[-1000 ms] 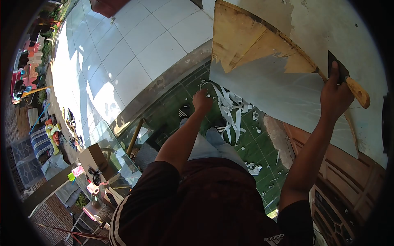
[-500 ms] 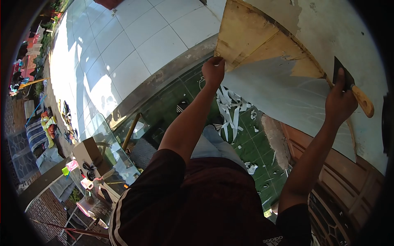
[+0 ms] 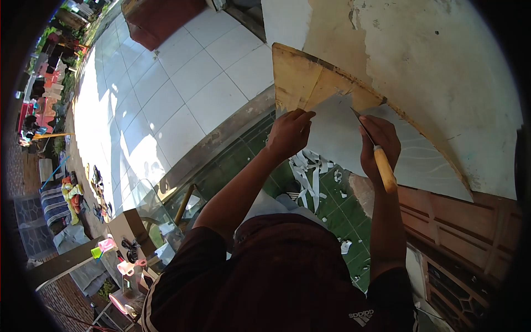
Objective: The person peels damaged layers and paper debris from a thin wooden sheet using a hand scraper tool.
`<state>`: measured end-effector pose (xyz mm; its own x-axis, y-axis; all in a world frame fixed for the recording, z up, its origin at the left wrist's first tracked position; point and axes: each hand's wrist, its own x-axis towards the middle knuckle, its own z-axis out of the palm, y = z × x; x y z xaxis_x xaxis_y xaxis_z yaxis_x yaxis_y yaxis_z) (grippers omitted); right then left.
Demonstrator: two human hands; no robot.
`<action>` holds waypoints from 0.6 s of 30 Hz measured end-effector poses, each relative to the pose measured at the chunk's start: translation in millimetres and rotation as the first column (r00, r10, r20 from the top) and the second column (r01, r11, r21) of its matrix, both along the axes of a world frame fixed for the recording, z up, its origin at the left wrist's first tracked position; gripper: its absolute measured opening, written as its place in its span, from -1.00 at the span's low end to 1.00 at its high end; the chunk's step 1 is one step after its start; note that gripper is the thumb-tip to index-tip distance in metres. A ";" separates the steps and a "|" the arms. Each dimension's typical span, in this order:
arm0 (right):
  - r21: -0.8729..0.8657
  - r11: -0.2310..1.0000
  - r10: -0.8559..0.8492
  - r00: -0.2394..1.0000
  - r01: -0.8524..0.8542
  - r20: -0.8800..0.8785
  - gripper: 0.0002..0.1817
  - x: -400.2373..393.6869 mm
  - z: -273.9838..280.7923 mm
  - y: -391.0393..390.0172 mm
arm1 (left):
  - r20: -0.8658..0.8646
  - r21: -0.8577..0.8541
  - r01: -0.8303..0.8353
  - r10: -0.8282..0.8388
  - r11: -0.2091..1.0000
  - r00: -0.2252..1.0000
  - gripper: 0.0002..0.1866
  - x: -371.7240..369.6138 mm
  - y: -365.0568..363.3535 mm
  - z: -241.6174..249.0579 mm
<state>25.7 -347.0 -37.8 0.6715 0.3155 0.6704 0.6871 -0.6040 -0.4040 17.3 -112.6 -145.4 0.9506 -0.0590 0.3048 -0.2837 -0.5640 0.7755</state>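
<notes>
A tilted panel (image 3: 437,160) stands in front of me; a grey-white surface layer covers its lower part. Above that layer's jagged edge, tan wood (image 3: 296,77) is bare. My left hand (image 3: 290,133) is closed at the panel's left edge, fingertips pinched where the layer meets the wood; exactly what lies between them is hidden. In my right hand (image 3: 381,141) is a putty knife (image 3: 384,169), gripped with its wooden handle toward me. Its thin blade is seen edge-on and points up at the jagged edge of the layer.
White strips and scraps (image 3: 315,182) litter the green tiled floor (image 3: 348,216). A glass-topped table (image 3: 160,221) stands at left beside a cardboard box (image 3: 130,229). White tiles (image 3: 188,83) lie beyond a raised edge; brown wooden doors (image 3: 448,221) are at right.
My right hand has moved left with the putty knife, from the panel's right side to the layer's jagged edge. My left hand stays at the panel's left edge. The view has shifted.
</notes>
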 end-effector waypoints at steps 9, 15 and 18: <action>0.021 0.990 -0.140 0.983 0.139 0.120 -0.67 13.7 -8.6 15.1 | 0.412 0.421 0.070 -0.260 0.904 0.873 -0.49 75.5 6.8 155.2; 0.111 0.976 -0.195 0.980 0.189 0.046 -0.71 15.4 -6.5 20.0 | 0.153 0.592 0.201 -0.354 0.780 0.923 -0.43 82.1 11.5 155.1; 0.062 0.982 -0.183 0.982 0.179 0.050 -0.68 14.6 -7.5 18.3 | 0.195 0.602 0.189 -0.372 0.776 0.907 -0.39 85.0 11.9 150.0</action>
